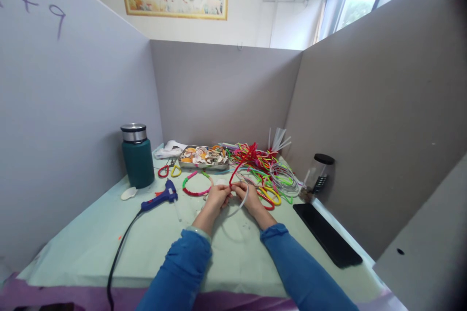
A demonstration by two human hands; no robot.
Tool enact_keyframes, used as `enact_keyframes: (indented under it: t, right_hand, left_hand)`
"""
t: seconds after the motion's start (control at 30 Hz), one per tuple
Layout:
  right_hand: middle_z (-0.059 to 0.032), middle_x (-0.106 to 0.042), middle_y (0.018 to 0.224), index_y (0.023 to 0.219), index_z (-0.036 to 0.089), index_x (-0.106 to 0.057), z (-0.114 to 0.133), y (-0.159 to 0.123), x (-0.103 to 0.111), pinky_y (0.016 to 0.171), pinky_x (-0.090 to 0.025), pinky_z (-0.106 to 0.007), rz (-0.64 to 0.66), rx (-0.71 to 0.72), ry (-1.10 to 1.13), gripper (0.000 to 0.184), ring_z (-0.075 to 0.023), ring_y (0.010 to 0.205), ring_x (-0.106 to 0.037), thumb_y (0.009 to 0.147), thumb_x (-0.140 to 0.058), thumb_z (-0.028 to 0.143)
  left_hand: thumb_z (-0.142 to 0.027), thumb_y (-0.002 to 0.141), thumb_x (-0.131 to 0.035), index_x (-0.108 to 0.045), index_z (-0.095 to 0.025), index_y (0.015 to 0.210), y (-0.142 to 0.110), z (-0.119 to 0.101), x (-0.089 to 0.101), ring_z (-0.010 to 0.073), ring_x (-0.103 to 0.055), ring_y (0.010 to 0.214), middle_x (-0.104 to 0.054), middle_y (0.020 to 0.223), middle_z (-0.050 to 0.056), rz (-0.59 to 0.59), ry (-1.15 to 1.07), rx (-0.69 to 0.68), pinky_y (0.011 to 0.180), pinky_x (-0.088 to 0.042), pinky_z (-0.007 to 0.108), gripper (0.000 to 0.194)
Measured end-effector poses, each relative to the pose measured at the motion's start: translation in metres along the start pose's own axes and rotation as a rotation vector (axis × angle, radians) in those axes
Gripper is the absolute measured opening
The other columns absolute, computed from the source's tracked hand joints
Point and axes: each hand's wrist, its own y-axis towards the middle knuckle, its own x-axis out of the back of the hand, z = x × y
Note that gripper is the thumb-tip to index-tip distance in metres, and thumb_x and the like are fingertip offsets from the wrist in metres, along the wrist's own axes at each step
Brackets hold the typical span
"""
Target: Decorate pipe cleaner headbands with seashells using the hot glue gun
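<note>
Close together over the middle of the table are my left hand [219, 197] and my right hand [249, 197], fingertips almost meeting. Both are closed in a pinch around the lower end of a red pipe cleaner [234, 174], which rises from between them and curves up to the right. A thin whitish plastic loop [241, 208] runs past my right hand and down below the fingers; its gripped part is hidden. Just beyond my left hand lies a ring wrapped in pink, green and red pipe cleaner [197, 193]. Scissors with red and yellow handles [274, 196] lie beside my right hand.
At left stand a green bottle [137, 163] and a blue glue gun [160, 198] with its cord. Behind are a metal tray [204, 166] of small pieces and a pipe-cleaner heap [255, 156]. A black phone-like slab [326, 234] and a lidded jar [317, 177] sit right.
</note>
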Motion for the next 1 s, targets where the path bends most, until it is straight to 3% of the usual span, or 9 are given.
enact_keyframes:
  t: [0.2, 0.3, 0.43, 0.63, 0.8, 1.0]
  right_hand:
    - [-0.0038, -0.067, 0.071, 0.074, 0.018, -0.070, -0.002, 0.003, 0.003, 0.063, -0.044, -0.029, -0.039, 0.108, -0.031, 0.022, -0.0196, 0.070, -0.059, 0.068, -0.067, 0.039]
    - [-0.0025, -0.066, 0.071, 0.078, 0.019, -0.069, -0.007, 0.004, 0.004, 0.058, -0.042, -0.028, -0.062, 0.078, -0.023, 0.022, -0.0176, 0.065, -0.056, 0.065, -0.070, 0.037]
    - [0.0009, -0.058, 0.060, 0.074, 0.019, -0.068, -0.008, 0.003, 0.003, 0.048, -0.034, -0.025, -0.038, 0.015, -0.011, 0.024, -0.0136, 0.054, -0.048, 0.067, -0.070, 0.041]
    - [0.0051, -0.045, 0.052, 0.095, 0.018, -0.066, -0.006, 0.002, 0.002, 0.043, -0.028, -0.023, -0.032, -0.019, 0.129, 0.034, -0.0102, 0.045, -0.039, 0.075, -0.063, 0.045]
    - [0.0051, -0.047, 0.054, 0.096, 0.017, -0.064, -0.014, 0.003, 0.005, 0.042, -0.029, -0.021, -0.028, -0.002, 0.095, 0.037, -0.0098, 0.046, -0.041, 0.076, -0.061, 0.048]
    - [0.0034, -0.051, 0.058, 0.085, 0.020, -0.064, -0.013, 0.003, 0.005, 0.044, -0.031, -0.023, -0.018, -0.001, 0.071, 0.029, -0.0110, 0.048, -0.043, 0.073, -0.065, 0.046]
  left_hand:
    - [-0.022, 0.066, -0.063, -0.057, -0.015, 0.061, -0.001, 0.002, 0.000, 0.0042, -0.030, 0.032, -0.048, 0.044, -0.004, 0.073, 0.070, -0.053, 0.035, -0.015, 0.021, 0.011]
    - [-0.024, 0.064, -0.066, -0.060, -0.014, 0.061, -0.003, 0.001, 0.000, 0.0048, -0.029, 0.034, -0.043, 0.041, -0.006, 0.048, 0.137, -0.094, 0.038, -0.017, 0.021, 0.011]
    - [-0.026, 0.059, -0.071, -0.065, -0.014, 0.062, -0.003, 0.001, 0.000, 0.0079, -0.041, 0.044, -0.054, 0.049, -0.002, -0.016, 0.254, -0.235, 0.046, -0.027, 0.021, 0.013]
    - [-0.035, 0.071, -0.063, -0.064, -0.016, 0.054, -0.002, -0.002, 0.000, 0.0128, -0.048, 0.050, -0.056, 0.048, 0.000, -0.105, 0.375, -0.317, 0.051, -0.030, 0.023, 0.025]
    - [-0.034, 0.069, -0.066, -0.063, -0.016, 0.048, -0.002, -0.004, 0.001, 0.0156, -0.049, 0.051, -0.055, 0.045, 0.002, -0.142, 0.337, -0.279, 0.050, -0.029, 0.023, 0.028]
    - [-0.039, 0.065, -0.073, -0.058, -0.015, 0.048, -0.002, -0.005, 0.001, 0.0069, -0.030, 0.038, -0.039, 0.038, -0.004, -0.115, 0.221, -0.117, 0.042, -0.018, 0.023, 0.033]
